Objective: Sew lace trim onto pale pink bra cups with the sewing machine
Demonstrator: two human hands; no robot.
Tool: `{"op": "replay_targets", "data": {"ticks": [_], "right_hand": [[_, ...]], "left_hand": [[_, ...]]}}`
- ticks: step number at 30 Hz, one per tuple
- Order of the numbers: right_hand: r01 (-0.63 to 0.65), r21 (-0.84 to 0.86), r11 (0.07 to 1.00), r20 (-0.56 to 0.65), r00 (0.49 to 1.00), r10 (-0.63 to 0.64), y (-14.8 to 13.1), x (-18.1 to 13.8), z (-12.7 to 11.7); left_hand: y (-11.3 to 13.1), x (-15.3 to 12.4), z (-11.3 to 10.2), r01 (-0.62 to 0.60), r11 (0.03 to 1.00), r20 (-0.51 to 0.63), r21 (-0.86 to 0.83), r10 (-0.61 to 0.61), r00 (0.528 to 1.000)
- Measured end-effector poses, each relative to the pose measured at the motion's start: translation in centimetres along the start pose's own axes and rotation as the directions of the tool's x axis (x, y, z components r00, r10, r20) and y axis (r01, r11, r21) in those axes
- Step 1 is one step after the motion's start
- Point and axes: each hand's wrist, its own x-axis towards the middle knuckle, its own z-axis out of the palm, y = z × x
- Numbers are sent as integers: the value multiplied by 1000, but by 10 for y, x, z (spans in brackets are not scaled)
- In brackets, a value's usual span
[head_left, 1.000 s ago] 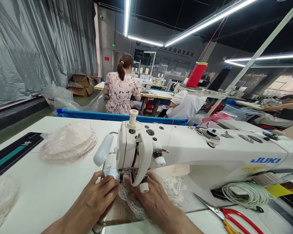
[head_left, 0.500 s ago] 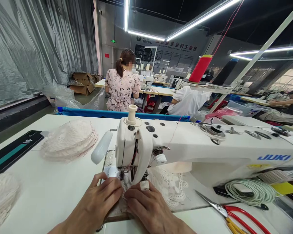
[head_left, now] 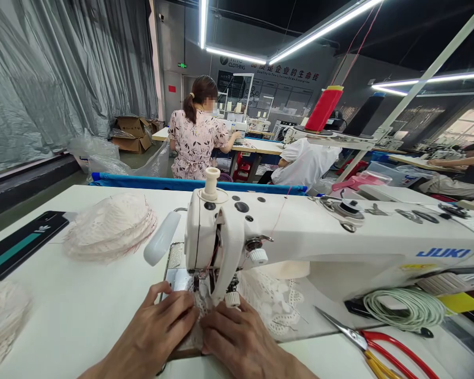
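Observation:
White lace fabric (head_left: 280, 302) with a scalloped eyelet edge lies under the head of a white sewing machine (head_left: 308, 226) and spreads to the right of the needle area. My left hand (head_left: 156, 321) is at the front left of the presser foot, its bent fingers closed on the lace. Close beside it, my right hand (head_left: 240, 334) curls over the same lace, just below the machine's tension knob. The fingertips of both hands are partly hidden. Thread runs down to the needle, which I cannot make out clearly.
Stacked lace pieces (head_left: 110, 226) lie left of the machine, with more (head_left: 3, 321) at the near left edge. A black and teal box (head_left: 21, 245) is beside them. Red-handled scissors (head_left: 359, 339) and a coil of pale green cord (head_left: 405, 310) sit at right. Co-workers sit beyond.
My hands stay on the lace in nearly the same place. The view has shifted slightly. The co-worker in the floral top has reached an arm out to the right.

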Motion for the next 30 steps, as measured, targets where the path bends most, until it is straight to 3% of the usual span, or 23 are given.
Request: {"op": "replay_targets", "data": {"ticks": [7,14,26,30], "right_hand": [[-9,-21,1000,-43,999,9,0,0,5],[-138,-51,989,-129,983,131,5,0,10],[-157,-157,975,-94,985,144,11,-2,16],[-134,-153,979,-164,980,108,8,-6,22]], "left_hand": [[2,5,-3,-26,1000,3,14,26,1000],[-1,9,-5,-29,1000,1,-4,29,1000],[-15,2,4,-41,991,15,128,40,999],[-14,0,3,-39,995,18,95,37,999]]}}
